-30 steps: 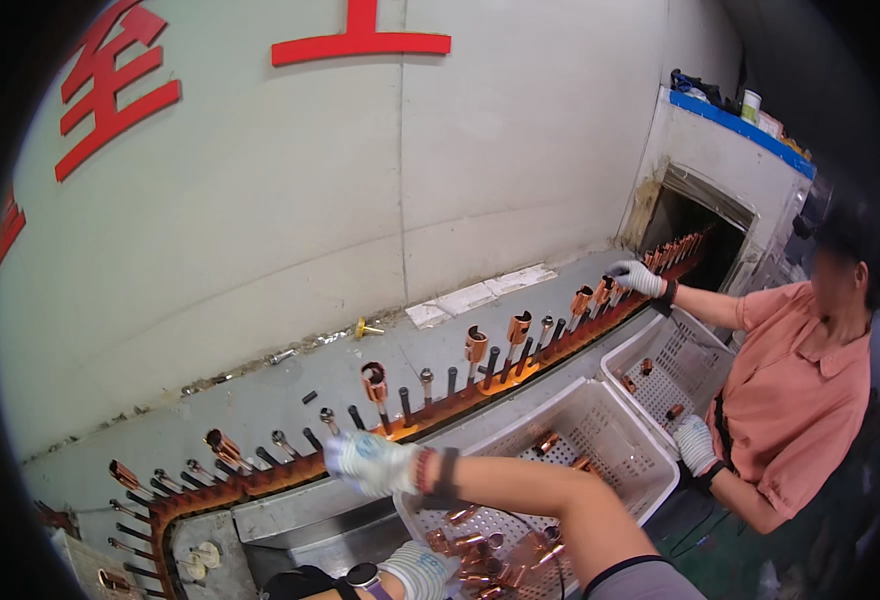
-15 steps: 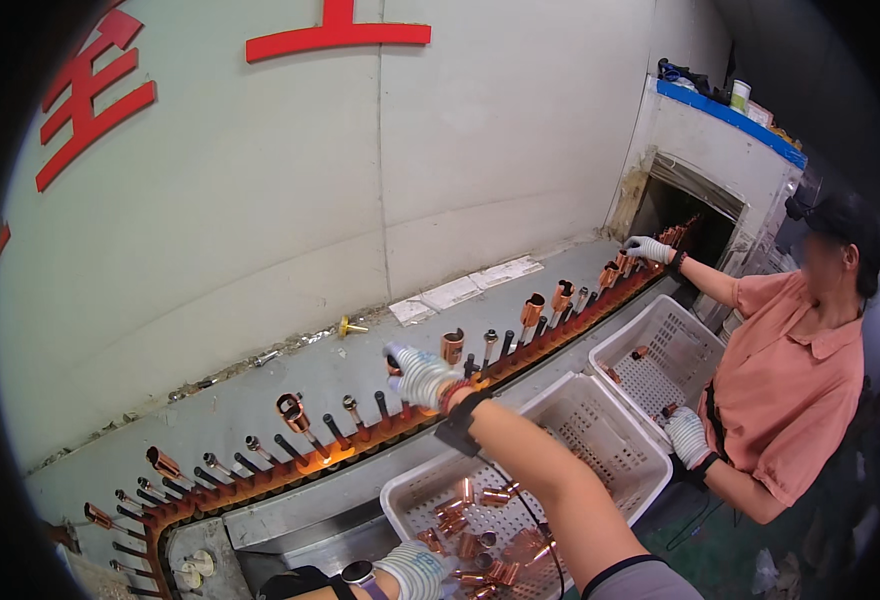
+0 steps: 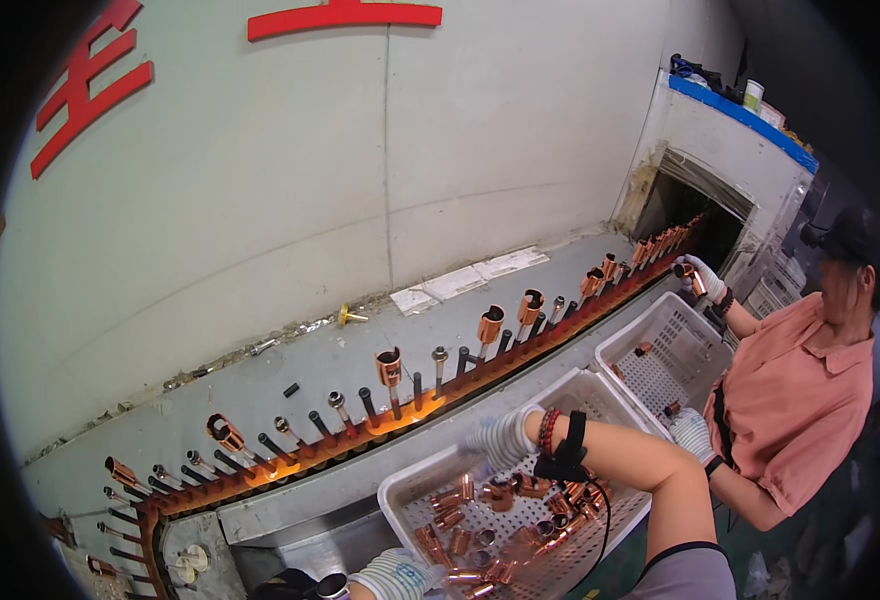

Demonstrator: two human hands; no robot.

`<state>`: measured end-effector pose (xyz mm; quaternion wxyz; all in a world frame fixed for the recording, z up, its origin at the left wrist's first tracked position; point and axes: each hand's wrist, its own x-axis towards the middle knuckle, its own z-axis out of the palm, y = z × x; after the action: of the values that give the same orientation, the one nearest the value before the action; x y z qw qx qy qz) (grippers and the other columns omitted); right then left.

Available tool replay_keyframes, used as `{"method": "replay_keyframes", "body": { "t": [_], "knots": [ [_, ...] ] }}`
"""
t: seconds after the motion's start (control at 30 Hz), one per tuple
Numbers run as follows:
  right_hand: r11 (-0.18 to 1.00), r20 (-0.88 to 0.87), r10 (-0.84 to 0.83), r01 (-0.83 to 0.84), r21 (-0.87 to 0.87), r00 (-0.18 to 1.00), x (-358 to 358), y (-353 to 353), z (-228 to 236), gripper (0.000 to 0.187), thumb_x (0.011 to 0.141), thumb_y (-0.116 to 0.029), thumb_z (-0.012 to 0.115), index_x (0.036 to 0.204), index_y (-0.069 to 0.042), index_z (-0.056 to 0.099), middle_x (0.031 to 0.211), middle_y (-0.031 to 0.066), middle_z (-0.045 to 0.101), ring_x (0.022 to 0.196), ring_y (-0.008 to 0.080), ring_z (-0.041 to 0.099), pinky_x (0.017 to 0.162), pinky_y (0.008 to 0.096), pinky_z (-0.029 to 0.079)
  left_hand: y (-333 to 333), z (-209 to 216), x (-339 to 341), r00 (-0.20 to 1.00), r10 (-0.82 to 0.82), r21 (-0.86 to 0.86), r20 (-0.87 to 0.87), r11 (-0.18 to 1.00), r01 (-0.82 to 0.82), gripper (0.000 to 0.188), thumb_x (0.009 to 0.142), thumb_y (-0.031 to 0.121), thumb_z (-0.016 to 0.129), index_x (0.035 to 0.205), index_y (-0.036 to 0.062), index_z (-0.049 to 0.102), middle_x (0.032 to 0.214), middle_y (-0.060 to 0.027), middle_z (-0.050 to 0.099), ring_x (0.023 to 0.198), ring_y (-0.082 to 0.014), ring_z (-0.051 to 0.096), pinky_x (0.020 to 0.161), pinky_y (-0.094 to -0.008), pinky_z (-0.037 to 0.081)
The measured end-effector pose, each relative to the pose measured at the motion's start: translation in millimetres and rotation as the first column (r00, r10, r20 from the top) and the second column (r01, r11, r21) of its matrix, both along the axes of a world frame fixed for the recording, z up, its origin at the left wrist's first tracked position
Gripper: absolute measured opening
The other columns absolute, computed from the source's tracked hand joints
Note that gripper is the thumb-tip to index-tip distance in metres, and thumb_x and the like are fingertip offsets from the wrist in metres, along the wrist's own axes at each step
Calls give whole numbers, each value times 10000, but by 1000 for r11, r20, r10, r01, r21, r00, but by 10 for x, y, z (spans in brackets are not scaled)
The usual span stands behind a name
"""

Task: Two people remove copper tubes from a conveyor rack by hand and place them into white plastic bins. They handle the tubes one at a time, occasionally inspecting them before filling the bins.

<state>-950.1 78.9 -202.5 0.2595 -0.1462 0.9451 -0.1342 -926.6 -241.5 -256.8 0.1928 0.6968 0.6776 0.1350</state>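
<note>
Head view: loose copper sleeves (image 3: 458, 542) in the white perforated basket (image 3: 392, 497); more seated on pegs (image 3: 367, 402) along the chain conveyor (image 3: 305, 462). Gloved right hand (image 3: 503, 440) over the basket's conveyor-side rim, blurred; can't tell whether its fingers are spread or pinching something. Gloved left hand (image 3: 398, 573) beside the basket near the lower edge; grip also unclear. Sleeves look thin-walled: probably light, stiff, slick against knit gloves, liable to dent at the cut rim. Best hold, I'd judge: around the barrel, below the notch. Notched copper sleeve (image 3: 389, 368) on its post: long axis nearly upright, open end up. Those in the basket mostly lie on their sides, axes pointing every way.
</note>
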Motion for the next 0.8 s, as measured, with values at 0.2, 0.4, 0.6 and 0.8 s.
{"method": "replay_keyframes", "body": {
  "t": [0.2, 0.4, 0.6, 0.8],
  "knots": [
    [910, -746, -360, 386, -149, 560, -805, 324, 157, 503, 806, -339, 686, 1225, -79, 585, 1262, 181, 550, 1147, 365, 530, 999, 440, 421, 166, 12, 51, 999, -24, -205, -24, 979, 18, 324, 813, 397, 586, 950, 117, 671, 871, -103, 687, 814, -303, 655, 755, -420, 504],
    [821, -661, -557, 450, -350, 502, -1129, 403, -367, 219, 812, -155, 642, 981, -17, 630, 1017, 198, 584, 871, 387, 627, 794, 414, 525, 272, 132, 189, 1000, 21, -189, -20, 982, -24, 368, 807, 434, 589, 999, 126, 653, 870, -121, 683, 807, -318, 655, 758, -433, 503],
    [981, -740, 70, -179, -70, 669, -427, -329, -246, 150, 766, -87, 603, 904, -29, 614, 943, 181, 580, 873, 355, 606, 749, 445, 499, 121, 109, 259, 998, 44, -111, -47, 993, -49, 306, 826, 407, 568, 939, 141, 665, 866, -89, 682, 815, -301, 652, 749, -434, 502],
    [918, -813, -310, 377, -121, 493, -281, 418, -11, 305, 719, -130, 627, 1015, -64, 597, 923, 194, 606, 841, 392, 632, 728, 465, 543, 105, 73, 192, 997, -39, -143, -73, 989, 28, 261, 829, 394, 560, 860, 169, 690, 901, -55, 679, 809, -259, 645, 724, -403, 497]
  ]
}}
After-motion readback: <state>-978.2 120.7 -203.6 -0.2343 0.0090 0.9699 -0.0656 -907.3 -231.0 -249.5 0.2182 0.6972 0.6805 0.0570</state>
